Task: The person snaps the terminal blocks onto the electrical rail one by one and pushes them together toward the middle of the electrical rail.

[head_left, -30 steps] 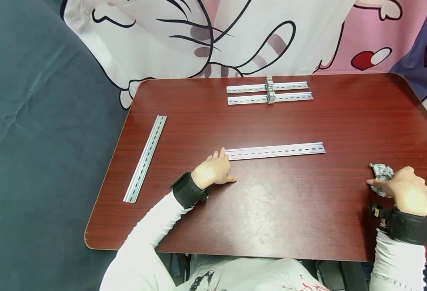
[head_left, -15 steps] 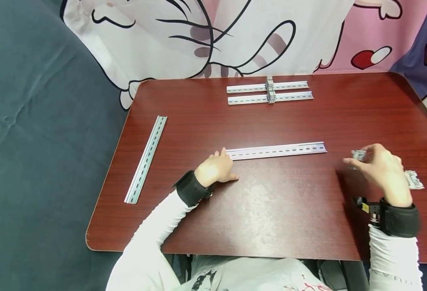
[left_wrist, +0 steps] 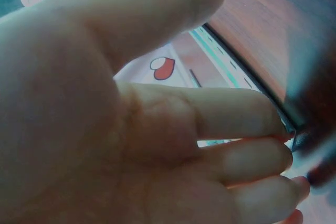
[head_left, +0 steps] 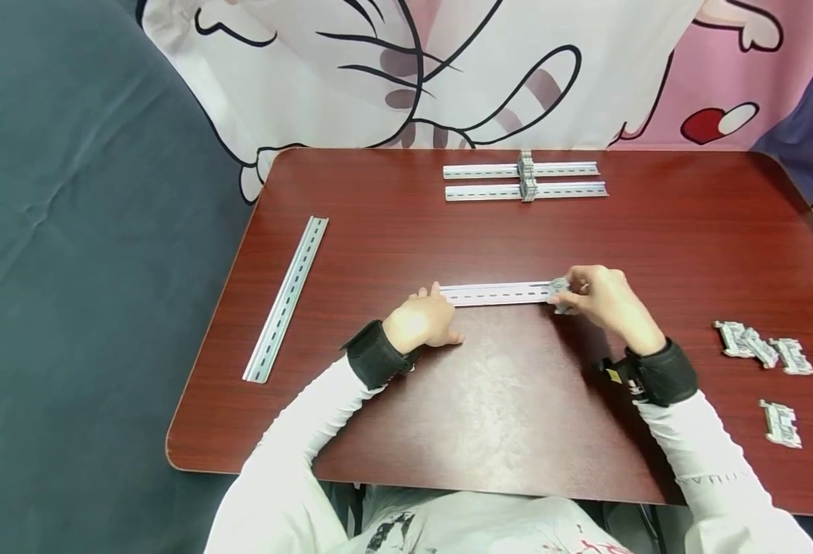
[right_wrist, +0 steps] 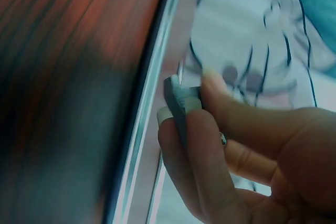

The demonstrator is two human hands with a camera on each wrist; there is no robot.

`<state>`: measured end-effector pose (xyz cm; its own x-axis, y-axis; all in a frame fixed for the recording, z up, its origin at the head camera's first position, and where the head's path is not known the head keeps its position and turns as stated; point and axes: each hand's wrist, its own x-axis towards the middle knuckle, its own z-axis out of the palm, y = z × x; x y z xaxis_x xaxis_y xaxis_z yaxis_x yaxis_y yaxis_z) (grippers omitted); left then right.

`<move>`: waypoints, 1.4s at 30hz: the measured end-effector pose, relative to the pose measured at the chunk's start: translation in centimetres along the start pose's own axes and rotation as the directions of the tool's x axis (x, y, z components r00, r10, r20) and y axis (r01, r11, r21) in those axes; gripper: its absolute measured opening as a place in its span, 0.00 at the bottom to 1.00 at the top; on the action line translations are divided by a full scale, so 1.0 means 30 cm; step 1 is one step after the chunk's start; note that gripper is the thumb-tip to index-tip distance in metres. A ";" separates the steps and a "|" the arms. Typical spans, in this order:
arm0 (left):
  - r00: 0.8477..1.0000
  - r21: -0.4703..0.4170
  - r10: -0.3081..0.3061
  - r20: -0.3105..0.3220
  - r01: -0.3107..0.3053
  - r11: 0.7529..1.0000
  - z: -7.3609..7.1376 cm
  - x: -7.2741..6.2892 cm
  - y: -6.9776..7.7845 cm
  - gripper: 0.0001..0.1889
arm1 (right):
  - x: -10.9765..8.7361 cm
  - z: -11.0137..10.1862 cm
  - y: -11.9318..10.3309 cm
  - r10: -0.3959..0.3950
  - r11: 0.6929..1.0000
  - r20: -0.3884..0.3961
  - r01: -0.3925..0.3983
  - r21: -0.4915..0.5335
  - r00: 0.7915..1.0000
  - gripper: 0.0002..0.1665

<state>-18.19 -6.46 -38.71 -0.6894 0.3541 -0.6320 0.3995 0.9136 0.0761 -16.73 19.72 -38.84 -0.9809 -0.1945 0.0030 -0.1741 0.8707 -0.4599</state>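
A slotted metal DIN rail (head_left: 496, 294) lies across the middle of the table. My left hand (head_left: 423, 317) rests at its left end, fingers extended and thumb held apart; the left wrist view shows those fingers (left_wrist: 236, 114) nearly straight beside the rail. At the rail's right end, my right hand (head_left: 603, 300) pinches a small grey terminal block (head_left: 560, 291). In the right wrist view, thumb and fingertips grip the block (right_wrist: 176, 98), which overlaps the rail there. My fingers cover part of the block.
Several loose terminal blocks (head_left: 745, 342) lie at the right of the table. Another rail (head_left: 284, 300) lies slantwise at the left. Two parallel rails (head_left: 482, 192) at the back carry blocks (head_left: 527, 177) across them. A printed curtain (head_left: 503, 77) hangs behind the table.
My right hand has picked up a terminal block from the right side and carried it left to the rail's right end. My left hand has stayed at the left end.
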 end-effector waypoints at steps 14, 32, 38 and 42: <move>1.000 0.029 -0.018 -0.011 0.018 0.999 0.012 -0.011 0.017 0.29 | 0.149 0.182 -0.330 -0.057 0.998 0.082 0.057 0.006 0.995 0.13; 0.998 0.057 -0.056 -0.018 0.057 0.997 0.015 -0.017 0.036 0.30 | 0.207 0.251 -0.399 0.010 0.999 0.125 -0.006 -0.031 0.992 0.20; 0.999 0.047 -0.031 -0.038 0.033 0.998 0.022 -0.019 0.036 0.30 | 0.215 0.271 -0.415 0.016 0.997 0.146 -0.004 -0.080 0.989 0.17; 0.999 0.045 -0.046 -0.014 0.046 0.998 0.016 -0.022 0.033 0.31 | 0.227 0.277 -0.427 -0.010 0.995 0.123 0.022 -0.096 0.992 0.17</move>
<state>-17.05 -5.89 -38.59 -0.7155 0.3146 -0.6237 0.3938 0.9191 0.0119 -20.45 3.49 -40.30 -0.9608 -0.2578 -0.1018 -0.2034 0.9054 -0.3727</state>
